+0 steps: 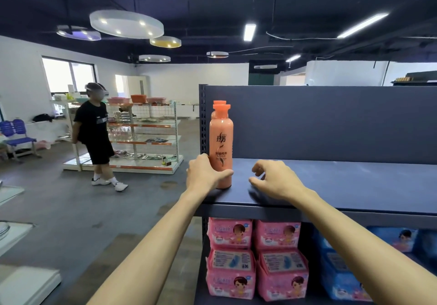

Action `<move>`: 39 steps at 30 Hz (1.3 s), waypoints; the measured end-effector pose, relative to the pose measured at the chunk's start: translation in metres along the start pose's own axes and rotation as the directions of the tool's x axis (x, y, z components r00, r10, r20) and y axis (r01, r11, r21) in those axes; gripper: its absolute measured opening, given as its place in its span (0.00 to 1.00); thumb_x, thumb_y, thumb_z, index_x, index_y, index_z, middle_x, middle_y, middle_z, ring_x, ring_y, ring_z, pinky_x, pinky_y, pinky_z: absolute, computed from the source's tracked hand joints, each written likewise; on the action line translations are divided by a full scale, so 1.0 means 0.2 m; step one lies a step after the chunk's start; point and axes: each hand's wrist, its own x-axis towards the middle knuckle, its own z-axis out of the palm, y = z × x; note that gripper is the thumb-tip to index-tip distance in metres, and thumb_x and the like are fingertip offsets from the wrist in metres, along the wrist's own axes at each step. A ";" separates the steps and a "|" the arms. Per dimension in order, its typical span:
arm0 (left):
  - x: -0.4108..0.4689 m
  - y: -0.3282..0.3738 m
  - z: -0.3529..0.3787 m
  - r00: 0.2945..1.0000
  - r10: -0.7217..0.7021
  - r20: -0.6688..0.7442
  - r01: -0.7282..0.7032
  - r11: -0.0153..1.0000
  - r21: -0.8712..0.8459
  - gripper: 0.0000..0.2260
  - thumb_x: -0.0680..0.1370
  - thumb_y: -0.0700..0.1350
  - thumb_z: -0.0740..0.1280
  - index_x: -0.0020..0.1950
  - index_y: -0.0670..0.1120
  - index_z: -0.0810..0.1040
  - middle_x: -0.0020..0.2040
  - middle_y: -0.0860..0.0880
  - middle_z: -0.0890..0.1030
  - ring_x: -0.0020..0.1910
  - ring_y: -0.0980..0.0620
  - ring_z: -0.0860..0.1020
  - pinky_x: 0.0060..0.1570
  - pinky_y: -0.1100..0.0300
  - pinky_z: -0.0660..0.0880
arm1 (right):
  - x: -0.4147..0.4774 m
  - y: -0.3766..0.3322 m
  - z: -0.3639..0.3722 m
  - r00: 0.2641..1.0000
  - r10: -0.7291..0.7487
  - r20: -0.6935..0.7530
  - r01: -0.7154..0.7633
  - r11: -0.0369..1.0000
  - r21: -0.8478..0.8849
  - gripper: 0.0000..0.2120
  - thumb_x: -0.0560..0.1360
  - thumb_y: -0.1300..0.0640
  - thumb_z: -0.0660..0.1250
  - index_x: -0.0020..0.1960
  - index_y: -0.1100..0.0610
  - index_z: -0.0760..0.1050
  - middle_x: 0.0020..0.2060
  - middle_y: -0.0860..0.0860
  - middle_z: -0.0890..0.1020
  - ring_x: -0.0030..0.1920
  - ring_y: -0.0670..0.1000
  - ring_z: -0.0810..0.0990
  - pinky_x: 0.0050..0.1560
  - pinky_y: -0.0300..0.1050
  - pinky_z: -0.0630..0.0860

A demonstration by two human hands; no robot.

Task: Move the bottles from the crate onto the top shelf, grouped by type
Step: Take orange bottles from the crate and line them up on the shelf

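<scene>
Shop floor under a dark ceiling; the carrier is the dark blue metal top shelf. A tall orange-pink plastic bottle stands upright at the shelf's left end, close to the front edge. Long axis is vertical, flared cap on, black printed label facing out. A second orange-pink bottle sits directly behind it, mostly hidden, only the cap and a sliver of shoulder showing; can't tell if they touch. Left hand grips the front bottle low on the body, thumb across the front, fingers round the left side. Right hand holds nothing, fingers loosely curled, over the shelf just right of the bottle. Base looks seated, so my read: release comes next. Crate not in view. Pink wrapped packs and blue wrapped packs sit on the shelf below.
</scene>
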 end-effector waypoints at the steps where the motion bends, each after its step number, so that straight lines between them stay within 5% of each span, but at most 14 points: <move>1: 0.02 0.00 0.01 1.000 -0.004 0.005 0.004 1.000 -0.008 0.29 0.63 0.59 0.78 0.56 0.44 0.78 0.55 0.45 0.82 0.55 0.44 0.79 0.55 0.49 0.77 | 0.02 0.00 0.01 1.000 -0.003 -0.007 0.003 1.000 -0.009 0.15 0.76 0.46 0.66 0.59 0.51 0.77 0.56 0.45 0.82 0.53 0.49 0.80 0.52 0.46 0.78; 16: 0.25 -0.07 0.10 1.000 0.001 0.030 -0.001 1.000 -0.014 0.28 0.65 0.58 0.78 0.56 0.43 0.77 0.55 0.45 0.81 0.55 0.44 0.79 0.55 0.49 0.76 | 0.26 -0.07 0.20 0.992 0.067 -0.102 -0.075 0.994 -0.076 0.17 0.77 0.47 0.64 0.63 0.52 0.74 0.57 0.48 0.81 0.54 0.54 0.80 0.47 0.46 0.73; 22: 0.41 -0.11 0.17 1.000 0.009 0.027 -0.008 0.999 -0.039 0.26 0.65 0.57 0.78 0.54 0.43 0.76 0.54 0.45 0.82 0.54 0.44 0.79 0.53 0.51 0.76 | 0.46 -0.12 0.26 0.948 0.170 -0.269 -0.200 0.976 -0.088 0.10 0.75 0.50 0.64 0.53 0.54 0.75 0.45 0.49 0.82 0.42 0.56 0.78 0.38 0.45 0.69; 39: 0.52 -0.17 0.25 0.999 0.044 0.023 -0.043 0.999 -0.024 0.25 0.65 0.61 0.76 0.52 0.45 0.77 0.51 0.47 0.82 0.54 0.45 0.79 0.53 0.49 0.76 | 0.61 -0.04 0.39 0.968 0.140 -0.206 -0.162 0.982 -0.096 0.11 0.73 0.55 0.64 0.54 0.56 0.75 0.46 0.50 0.81 0.46 0.56 0.80 0.41 0.47 0.75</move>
